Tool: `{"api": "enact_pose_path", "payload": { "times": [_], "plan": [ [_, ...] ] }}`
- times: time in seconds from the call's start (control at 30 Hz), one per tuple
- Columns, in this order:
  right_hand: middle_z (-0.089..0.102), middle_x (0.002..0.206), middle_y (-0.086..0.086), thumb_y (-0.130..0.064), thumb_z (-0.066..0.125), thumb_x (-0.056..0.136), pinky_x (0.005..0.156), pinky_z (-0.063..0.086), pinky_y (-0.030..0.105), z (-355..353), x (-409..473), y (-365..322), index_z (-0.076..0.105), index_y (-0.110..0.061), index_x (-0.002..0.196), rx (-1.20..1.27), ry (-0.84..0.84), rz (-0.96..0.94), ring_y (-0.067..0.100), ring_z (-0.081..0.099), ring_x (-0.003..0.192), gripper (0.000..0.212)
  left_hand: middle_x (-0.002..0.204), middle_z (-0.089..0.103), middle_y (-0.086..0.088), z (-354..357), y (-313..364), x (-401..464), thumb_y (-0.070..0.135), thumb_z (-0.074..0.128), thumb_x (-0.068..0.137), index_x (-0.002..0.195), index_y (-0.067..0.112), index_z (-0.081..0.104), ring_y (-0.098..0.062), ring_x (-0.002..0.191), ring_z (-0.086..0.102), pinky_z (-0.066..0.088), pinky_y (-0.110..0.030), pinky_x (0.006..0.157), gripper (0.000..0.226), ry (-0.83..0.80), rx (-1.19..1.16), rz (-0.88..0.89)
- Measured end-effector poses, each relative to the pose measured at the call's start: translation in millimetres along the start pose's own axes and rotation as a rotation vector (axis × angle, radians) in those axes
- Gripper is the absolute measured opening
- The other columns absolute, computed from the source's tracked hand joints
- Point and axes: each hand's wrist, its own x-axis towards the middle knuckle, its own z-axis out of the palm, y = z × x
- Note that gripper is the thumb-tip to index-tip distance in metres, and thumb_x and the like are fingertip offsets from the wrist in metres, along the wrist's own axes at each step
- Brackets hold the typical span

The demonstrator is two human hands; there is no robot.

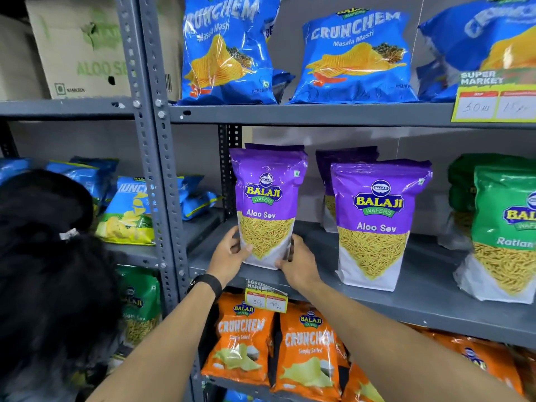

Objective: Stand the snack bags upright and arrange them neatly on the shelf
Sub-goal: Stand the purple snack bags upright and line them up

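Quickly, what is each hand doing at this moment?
Left hand: closed on the lower left edge of the purple Aloo Sev bag.
Right hand: closed on the same bag's lower right edge.

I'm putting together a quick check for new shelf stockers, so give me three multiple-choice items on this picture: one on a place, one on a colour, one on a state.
1. Where does the purple Aloo Sev bag held by both hands sit?
A. top shelf
B. left end of the middle shelf
C. bottom shelf

2. What colour are the Crunchem Simply Salted bags on the shelf below?
A. orange
B. green
C. blue

3. How is the held bag standing?
A. lying flat
B. upside down
C. upright

Answers:
1. B, it stands by the grey upright post, left of the second Aloo Sev bag.
2. A, their fronts are orange.
3. C, its label reads right way up, with the left hand and right hand in a grip on its lower sides.
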Motion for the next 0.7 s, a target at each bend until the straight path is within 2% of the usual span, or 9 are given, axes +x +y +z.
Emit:
{"api": "enact_pose_path", "payload": {
  "times": [0.1, 0.17, 0.23, 0.3, 0.37, 0.43, 0.5, 0.6, 0.7],
  "plan": [
    [0.057, 0.143, 0.005, -0.008, 0.076, 0.083, 0.106, 0.052, 0.045, -14, -12, 4, 0.037, -0.021, 0.153, -0.004, -0.031, -0.025, 0.027, 0.057, 0.132, 0.081, 0.141, 0.058, -0.006, 2, 0, -11, 0.009, 0.070, 0.095, 0.158, 0.016, 0.037, -0.025, 0.131, 0.057, 0.048, -0.038, 0.105, 0.071, 0.140, -0.048, -0.016],
    [0.053, 0.147, 0.005, -0.008, 0.072, 0.088, 0.109, 0.048, 0.039, -33, -31, 9, 0.030, -0.019, 0.160, -0.028, -0.029, -0.037, 0.023, 0.054, 0.135, 0.083, 0.126, 0.066, 0.000, 12, 4, -31, 0.017, 0.069, 0.095, 0.146, 0.021, 0.053, -0.020, 0.114, 0.066, 0.055, -0.038, 0.097, 0.053, 0.315, 0.057, 0.059],
    [0.057, 0.141, 0.002, -0.008, 0.066, 0.093, 0.106, 0.050, 0.033, -60, -56, 16, 0.037, -0.021, 0.157, -0.011, -0.008, -0.091, 0.016, 0.057, 0.128, 0.072, 0.107, 0.071, 0.007, 32, 17, -59, 0.020, 0.066, 0.095, 0.127, 0.027, 0.065, -0.011, 0.096, 0.067, 0.056, -0.031, 0.083, 0.032, 0.404, 0.080, 0.160],
    [0.063, 0.129, 0.000, -0.007, 0.063, 0.094, 0.100, 0.055, 0.033, -90, -77, 30, 0.049, -0.022, 0.148, 0.009, 0.069, -0.168, 0.012, 0.061, 0.115, 0.058, 0.100, 0.073, 0.009, 59, 29, -79, 0.022, 0.065, 0.094, 0.116, 0.028, 0.071, -0.007, 0.092, 0.069, 0.055, -0.026, 0.077, 0.024, 0.302, 0.074, 0.195],
    [0.066, 0.119, -0.002, -0.007, 0.063, 0.093, 0.089, 0.060, 0.037, -122, -89, 46, 0.059, -0.022, 0.135, -0.020, 0.231, -0.205, 0.013, 0.065, 0.103, 0.044, 0.100, 0.076, 0.002, 90, 33, -80, 0.025, 0.067, 0.094, 0.116, 0.027, 0.073, -0.014, 0.093, 0.072, 0.060, -0.032, 0.079, 0.023, 0.129, 0.094, 0.198],
    [0.064, 0.113, -0.001, -0.006, 0.067, 0.089, 0.080, 0.060, 0.044, -151, -89, 63, 0.061, -0.020, 0.122, -0.019, 0.454, -0.197, 0.019, 0.065, 0.094, 0.037, 0.108, 0.076, -0.005, 122, 39, -71, 0.025, 0.070, 0.094, 0.127, 0.021, 0.069, -0.016, 0.096, 0.072, 0.059, -0.028, 0.085, 0.033, -0.027, 0.119, 0.204],
    [0.055, 0.116, 0.001, -0.009, 0.075, 0.084, 0.082, 0.058, 0.045, -175, -80, 80, 0.056, -0.019, 0.122, 0.017, 0.582, -0.140, 0.022, 0.062, 0.096, 0.043, 0.123, 0.069, -0.005, 150, 48, -59, 0.020, 0.073, 0.093, 0.144, 0.019, 0.054, -0.014, 0.107, 0.067, 0.054, -0.020, 0.089, 0.054, -0.191, 0.065, 0.151],
    [0.056, 0.126, 0.002, -0.019, 0.086, 0.075, 0.092, 0.053, 0.037, -196, -58, 101, 0.049, -0.020, 0.136, 0.088, 0.371, -0.005, 0.020, 0.062, 0.109, 0.071, 0.129, 0.064, 0.004, 182, 51, -39, 0.014, 0.080, 0.087, 0.148, 0.028, 0.041, -0.012, 0.119, 0.062, 0.052, -0.025, 0.103, 0.075, -0.384, 0.037, 0.123],
    [0.068, 0.116, -0.003, -0.018, 0.087, 0.076, 0.093, 0.053, 0.035, -202, -43, 110, 0.050, -0.027, 0.130, 0.140, 0.151, 0.062, 0.022, 0.068, 0.112, 0.065, 0.135, 0.067, 0.001, 198, 45, -30, 0.014, 0.083, 0.083, 0.143, 0.023, 0.047, -0.003, 0.119, 0.063, 0.048, -0.027, 0.108, 0.071, -0.398, 0.090, 0.150]
  ]
}}
